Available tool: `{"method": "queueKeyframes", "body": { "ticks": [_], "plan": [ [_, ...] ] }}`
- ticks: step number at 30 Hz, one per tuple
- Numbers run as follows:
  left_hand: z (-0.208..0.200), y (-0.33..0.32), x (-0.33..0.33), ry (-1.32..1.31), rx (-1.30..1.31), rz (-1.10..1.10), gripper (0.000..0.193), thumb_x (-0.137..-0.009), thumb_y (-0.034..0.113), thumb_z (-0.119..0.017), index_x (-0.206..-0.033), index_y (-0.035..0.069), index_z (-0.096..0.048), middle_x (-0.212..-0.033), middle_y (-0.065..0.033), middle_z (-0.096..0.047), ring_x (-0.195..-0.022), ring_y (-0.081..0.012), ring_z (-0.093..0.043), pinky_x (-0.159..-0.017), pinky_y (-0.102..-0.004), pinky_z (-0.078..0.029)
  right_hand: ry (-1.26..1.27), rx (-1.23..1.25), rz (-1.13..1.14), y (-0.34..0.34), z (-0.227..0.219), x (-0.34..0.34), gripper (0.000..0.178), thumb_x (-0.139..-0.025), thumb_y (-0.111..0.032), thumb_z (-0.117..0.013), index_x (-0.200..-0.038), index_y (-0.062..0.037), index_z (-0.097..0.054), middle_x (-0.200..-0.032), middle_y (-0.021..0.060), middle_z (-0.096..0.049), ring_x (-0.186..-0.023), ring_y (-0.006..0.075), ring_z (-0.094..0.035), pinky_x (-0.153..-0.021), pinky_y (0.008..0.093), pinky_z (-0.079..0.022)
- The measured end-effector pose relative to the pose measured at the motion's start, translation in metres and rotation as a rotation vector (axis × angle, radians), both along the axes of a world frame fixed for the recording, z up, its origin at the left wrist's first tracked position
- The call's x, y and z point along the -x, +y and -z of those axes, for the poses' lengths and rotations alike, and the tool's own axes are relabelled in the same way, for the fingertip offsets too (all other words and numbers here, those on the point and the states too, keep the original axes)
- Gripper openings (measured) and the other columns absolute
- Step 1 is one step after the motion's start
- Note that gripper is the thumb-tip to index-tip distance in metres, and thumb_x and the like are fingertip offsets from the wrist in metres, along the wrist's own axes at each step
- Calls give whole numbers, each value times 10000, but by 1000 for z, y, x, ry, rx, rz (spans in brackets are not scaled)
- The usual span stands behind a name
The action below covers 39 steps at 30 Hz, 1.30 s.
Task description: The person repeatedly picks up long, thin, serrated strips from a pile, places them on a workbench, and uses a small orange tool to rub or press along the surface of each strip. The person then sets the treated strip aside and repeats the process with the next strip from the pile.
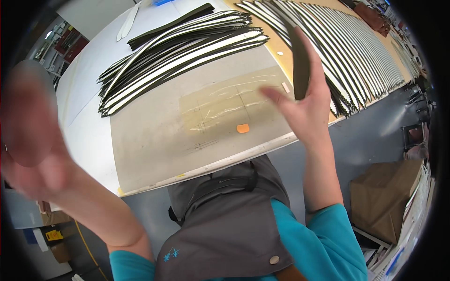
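Observation:
My right hand (307,100) is raised over the table's right part, its fingers closed around a dark curved strip (300,63) that stands almost upright. My left hand (30,136) is lifted close to the camera at the far left, blurred, palm spread and holding nothing. A fanned pile of long black-and-white curved strips (183,51) lies on the white table (89,136) ahead of me. A second long row of the same strips (351,47) covers a brown board behind my right hand.
A grey work mat (154,145) with a taped clear patch (225,105) and a small orange piece (243,128) lies before me. A brown cardboard box (384,196) stands on the floor at the right. My grey apron (225,225) fills the lower middle.

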<state>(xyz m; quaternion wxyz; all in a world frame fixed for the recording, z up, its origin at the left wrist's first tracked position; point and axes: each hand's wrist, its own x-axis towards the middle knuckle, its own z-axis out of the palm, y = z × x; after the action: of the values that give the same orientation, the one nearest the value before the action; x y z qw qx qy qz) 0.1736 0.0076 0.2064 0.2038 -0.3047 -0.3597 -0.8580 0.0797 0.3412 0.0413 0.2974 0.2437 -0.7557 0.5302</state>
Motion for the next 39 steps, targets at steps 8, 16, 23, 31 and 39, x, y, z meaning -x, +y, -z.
{"method": "queueKeyframes", "body": {
  "ticks": [8,16,23,31,39],
  "plan": [
    [258,-64,-2,-589,75,-97,352,-988,11,-659,-1339,23,-635,-1301,-126,-685,-1216,-209,-619,-1095,-370,-467,39,-487,15,5,85,33,395,-807,17,-753,-1180,-106,-792,-1140,89,-781,-1085,294,-681,-1012,421,-468],
    [259,-59,-9,-737,245,-284,591,-917,-19,-747,-1474,31,-554,-1339,-125,-669,-1216,-183,-613,-1074,-345,-464,-169,-508,-96,12,102,10,335,-857,7,-763,-1192,-16,-776,-1320,136,-737,-1251,321,-650,-1108,421,-479],
    [253,-67,-18,-749,176,-206,543,-988,70,-714,-1497,16,-531,-1353,-140,-682,-1128,-147,-643,-935,-297,-506,-237,-520,-91,15,102,12,292,-905,-5,-743,-1195,-12,-777,-1330,121,-734,-1281,299,-630,-1134,411,-458],
    [261,-73,-12,-632,-60,-39,645,-1148,521,-361,-1487,1,-534,-1365,-182,-683,-1055,-143,-643,-813,-279,-501,-260,-515,-93,15,100,13,275,-926,-5,-727,-1196,-7,-777,-1336,118,-731,-1299,285,-620,-1152,409,-443],
    [260,-73,-15,-607,-160,-3,692,-1132,587,-339,-1428,16,-595,-1357,-210,-677,-1061,-161,-636,-809,-288,-499,-286,-542,-115,21,104,15,290,-967,-34,-710,-1251,-12,-760,-1380,128,-709,-1345,274,-601,-1202,405,-385]
  ]
}}
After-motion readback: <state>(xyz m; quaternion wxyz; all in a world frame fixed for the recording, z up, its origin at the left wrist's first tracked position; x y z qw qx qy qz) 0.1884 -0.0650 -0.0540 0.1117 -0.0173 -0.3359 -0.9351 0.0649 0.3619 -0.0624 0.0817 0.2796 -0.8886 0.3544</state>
